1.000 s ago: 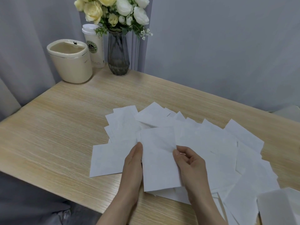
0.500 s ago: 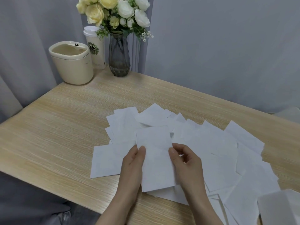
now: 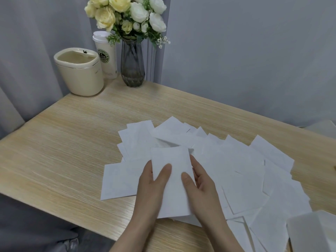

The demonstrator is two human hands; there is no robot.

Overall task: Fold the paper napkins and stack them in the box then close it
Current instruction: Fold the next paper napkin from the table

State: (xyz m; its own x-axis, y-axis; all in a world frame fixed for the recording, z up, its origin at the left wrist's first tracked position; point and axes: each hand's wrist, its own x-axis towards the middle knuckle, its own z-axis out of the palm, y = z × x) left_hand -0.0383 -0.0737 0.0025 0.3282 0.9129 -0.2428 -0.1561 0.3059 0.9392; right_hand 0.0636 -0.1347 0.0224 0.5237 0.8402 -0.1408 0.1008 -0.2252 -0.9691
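Observation:
Several white paper napkins (image 3: pixel 236 166) lie spread and overlapping over the near right half of the wooden table (image 3: pixel 63 151). One napkin (image 3: pixel 171 160) is lifted off the pile between both hands, its far edge raised so that a shadow shows behind it. My left hand (image 3: pixel 151 186) pinches its left side, thumb on top. My right hand (image 3: pixel 200 184) pinches its right side, thumb on top and fingers behind. A white box (image 3: pixel 312 231) shows at the bottom right corner, cut off by the frame edge.
At the far left corner stand a cream bin (image 3: pixel 80 71), a lidded paper cup (image 3: pixel 106 55) and a dark glass vase of flowers (image 3: pixel 132 64). Grey curtains hang behind. The table's near edge runs below my wrists.
Both hands have slid up along the napkin and lifted it off the pile, thumbs now on its top face. The camera has tilted down slightly.

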